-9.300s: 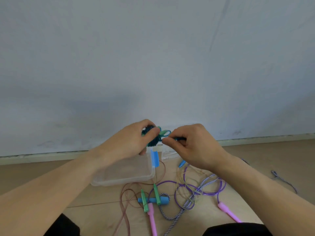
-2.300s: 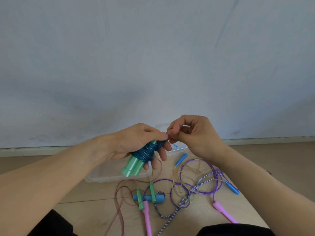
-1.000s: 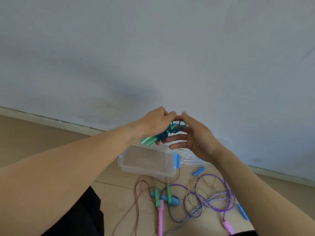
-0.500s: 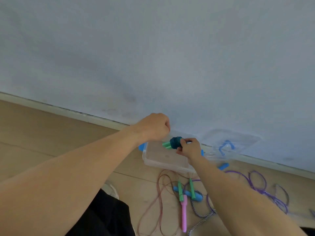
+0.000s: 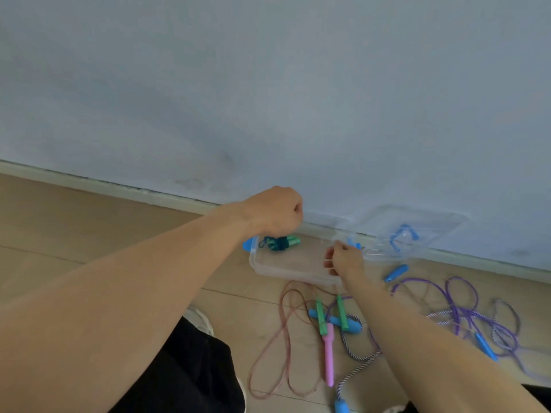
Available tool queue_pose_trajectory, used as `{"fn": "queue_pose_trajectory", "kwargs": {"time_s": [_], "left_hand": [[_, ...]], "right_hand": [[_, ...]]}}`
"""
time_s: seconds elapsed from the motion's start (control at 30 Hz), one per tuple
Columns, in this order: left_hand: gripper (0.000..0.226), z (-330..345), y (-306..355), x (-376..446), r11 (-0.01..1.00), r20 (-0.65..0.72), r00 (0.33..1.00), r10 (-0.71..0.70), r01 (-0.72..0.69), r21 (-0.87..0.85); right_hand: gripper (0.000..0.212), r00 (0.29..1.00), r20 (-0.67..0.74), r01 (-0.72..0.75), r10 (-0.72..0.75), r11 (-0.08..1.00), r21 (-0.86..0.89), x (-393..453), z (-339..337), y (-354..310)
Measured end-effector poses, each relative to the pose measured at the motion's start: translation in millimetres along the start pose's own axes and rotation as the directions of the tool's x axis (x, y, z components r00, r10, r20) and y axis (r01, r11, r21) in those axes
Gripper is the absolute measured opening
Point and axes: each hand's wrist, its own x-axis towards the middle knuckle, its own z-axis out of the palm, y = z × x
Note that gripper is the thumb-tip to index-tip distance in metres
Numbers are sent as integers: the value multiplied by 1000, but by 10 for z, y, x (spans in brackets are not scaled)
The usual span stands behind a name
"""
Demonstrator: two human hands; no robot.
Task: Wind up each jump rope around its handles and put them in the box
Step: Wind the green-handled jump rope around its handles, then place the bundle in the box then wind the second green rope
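On the floor by the wall [image 5: 268, 84], everything is sitting within arm's reach of the person. Largest item is the clear box [image 5: 262, 268], lying flat and open near the baseboard, with its lid [image 5: 417, 231] leaning against the wall just behind and to the right, so the opening is staying free for drop-ins.

Inside the box, at the far left end, the wound teal rope [image 5: 280, 242] is lying on the bottom. Its long axis is running roughly left-right along the far wall of the box, green handle ends pointing right, a small loop poking out left. Tucked in that corner, it's probably leaving room for the rest.

Left hand [image 5: 274, 213] is hovering just above the bundle, fingers curled into a loose fist, gripping nothing I can see (looks like a release, judging by the bundle resting alone). Right hand [image 5: 343, 260] is sitting at the box's right end, fingers bent in together near the rim; can't tell whether it's pinching the wall or just touching it. Likely steadying the box.

Loose ropes are sprawling on the floor nearer the person: brown rope [image 5: 283, 338], purple rope [image 5: 459, 305], striped rope [image 5: 357, 365], plus the pink handle [image 5: 329, 353] and green handles [image 5: 320, 317]. All unwound, so I'd say most of the job is remaining.
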Motion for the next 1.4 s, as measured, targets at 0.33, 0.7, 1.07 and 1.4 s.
{"fn": "queue_pose_trajectory", "kwargs": {"time_s": [0.33, 0.7, 1.07, 1.4], "left_hand": [[24, 693, 677, 439, 978, 222, 974, 35, -79, 194], [18, 2623, 408, 689, 914, 409, 880, -241, 64, 400], [8, 3527, 165, 810, 912, 351, 855, -381, 411, -12], [20, 3595, -164, 439, 780, 561, 675, -479, 620, -80]], "right_hand": [[37, 931, -97, -359, 352, 931, -66, -123, -999, 1720], [15, 890, 198, -371, 411, 904, -210, -249, -635, 2615], [17, 897, 51, -440, 438, 877, 193, -5, -560, 2197], [41, 934, -250, -308, 255, 929, -206, 109, -355, 1865]]}}
